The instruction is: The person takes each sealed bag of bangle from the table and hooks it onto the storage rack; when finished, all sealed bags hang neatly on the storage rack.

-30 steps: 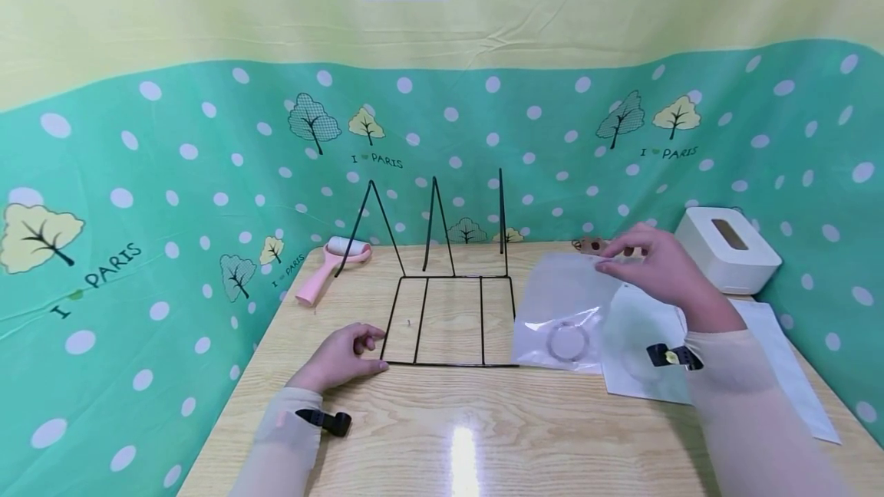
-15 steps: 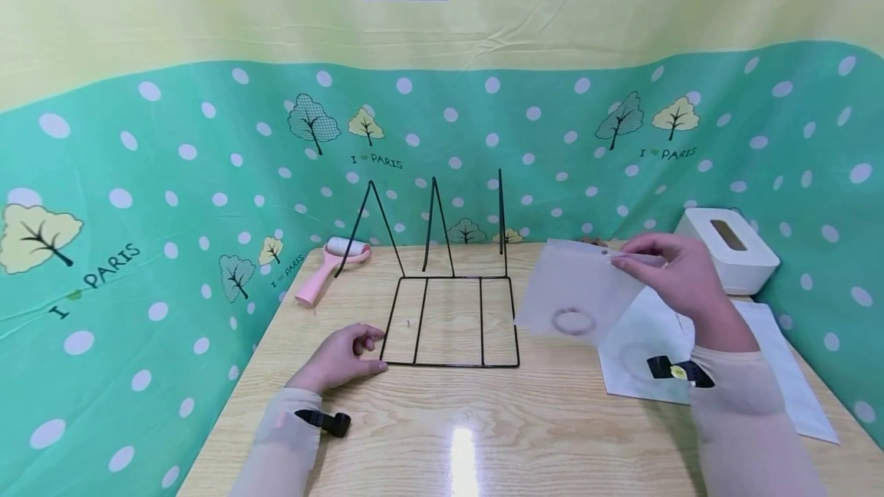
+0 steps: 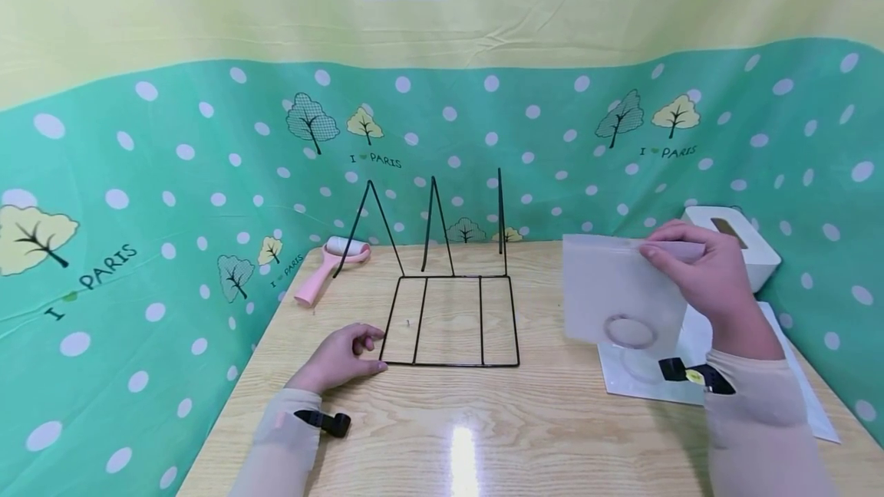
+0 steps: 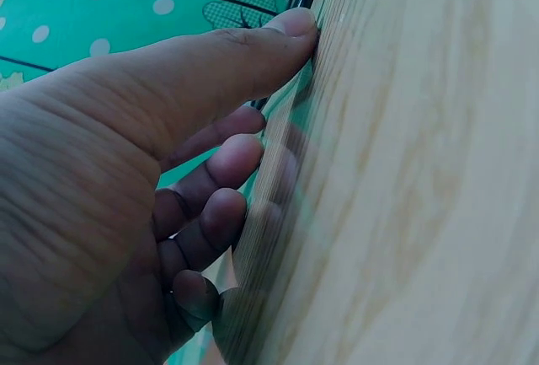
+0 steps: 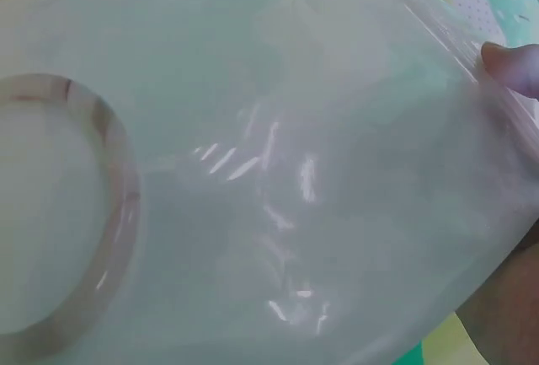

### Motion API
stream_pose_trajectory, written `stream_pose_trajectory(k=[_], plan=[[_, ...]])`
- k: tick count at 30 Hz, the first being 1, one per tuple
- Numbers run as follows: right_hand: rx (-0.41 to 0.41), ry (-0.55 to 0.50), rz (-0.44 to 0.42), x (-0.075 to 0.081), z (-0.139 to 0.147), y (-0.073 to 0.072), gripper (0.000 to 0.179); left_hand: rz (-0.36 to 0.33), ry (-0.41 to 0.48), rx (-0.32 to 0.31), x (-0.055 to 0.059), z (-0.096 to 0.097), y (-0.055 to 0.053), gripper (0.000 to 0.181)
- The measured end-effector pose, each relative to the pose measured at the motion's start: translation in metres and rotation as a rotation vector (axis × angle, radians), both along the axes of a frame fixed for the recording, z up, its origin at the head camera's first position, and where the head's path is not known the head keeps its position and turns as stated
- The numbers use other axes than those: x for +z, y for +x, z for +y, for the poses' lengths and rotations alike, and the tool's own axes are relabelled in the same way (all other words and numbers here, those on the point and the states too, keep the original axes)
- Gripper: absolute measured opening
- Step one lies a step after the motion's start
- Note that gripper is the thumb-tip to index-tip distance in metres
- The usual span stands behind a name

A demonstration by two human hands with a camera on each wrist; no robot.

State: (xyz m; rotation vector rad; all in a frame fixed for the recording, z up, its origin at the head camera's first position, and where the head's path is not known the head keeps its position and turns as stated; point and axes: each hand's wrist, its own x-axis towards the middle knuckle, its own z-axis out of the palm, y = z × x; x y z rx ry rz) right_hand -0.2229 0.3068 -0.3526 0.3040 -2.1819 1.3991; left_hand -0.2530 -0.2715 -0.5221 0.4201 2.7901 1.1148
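Note:
My left hand (image 3: 338,357) rests on the table at the front left corner of a black wire rack (image 3: 481,320). Its thumb touches the corner while the index fingertip meets the left side wire; in the left wrist view the other fingers are loosely bent. To the right, my right hand (image 3: 711,267) pinches the upper edge of a frosted plastic bag (image 3: 594,282) between thumb and fingers. A pale bangle (image 3: 611,336) shows inside, low in the bag. In the right wrist view the bag fills most of the picture, with the bangle (image 5: 126,205) at the left.
A pink lint roller (image 3: 321,278) lies at the back left, near the rack's uprights. White flat sheets (image 3: 652,382) lie under and beside the bag, and a white tissue box (image 3: 760,259) stands at the back right. Printed cloth walls (image 3: 173,236) surround the table.
My right hand has carried the bag to the right, away from the rack, whose right front corner now shows. The bag has turned more upright. The left hand stays put.

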Motion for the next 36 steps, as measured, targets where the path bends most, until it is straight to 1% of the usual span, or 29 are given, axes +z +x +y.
stream_pose_trajectory(k=[2,9,12,14,19,21,23,26,27,32,36], plan=[[0.013,-0.008,0.024,0.003,-0.001,0.003,0.011,0.002,-0.002,0.0,0.0,0.0,0.0,0.054],[0.09,-0.09,0.13,0.011,-0.009,0.011,0.005,0.009,-0.005,-0.003,0.0,-0.001,-0.001,0.054],[0.108,-0.094,0.162,0.015,-0.014,0.016,0.004,0.01,-0.005,-0.003,0.0,0.0,-0.001,0.053],[0.114,-0.078,0.175,0.017,-0.017,0.019,0.005,0.01,-0.006,-0.002,0.0,-0.001,-0.001,0.053],[0.091,0.004,0.17,0.024,-0.027,0.029,0.008,0.015,-0.013,0.001,-0.001,-0.001,-0.001,0.053],[0.117,0.008,0.171,0.025,-0.031,0.033,0.01,0.022,-0.011,-0.003,0.0,-0.001,-0.001,0.053],[0.162,-0.007,0.179,0.026,-0.034,0.035,0.013,0.027,-0.01,-0.006,0.0,0.0,-0.001,0.053],[0.242,-0.061,0.181,0.025,-0.038,0.038,0.017,0.029,-0.006,-0.012,0.001,0.001,0.0,0.054],[0.253,-0.078,0.174,0.025,-0.04,0.039,0.017,0.025,-0.007,-0.009,0.001,0.001,0.0,0.054],[0.267,-0.123,0.153,0.025,-0.054,0.042,0.016,0.023,-0.002,-0.009,0.001,0.001,0.0,0.054],[0.267,-0.127,0.166,0.021,-0.066,0.042,0.018,0.024,0.005,-0.01,0.001,0.001,0.0,0.054]])
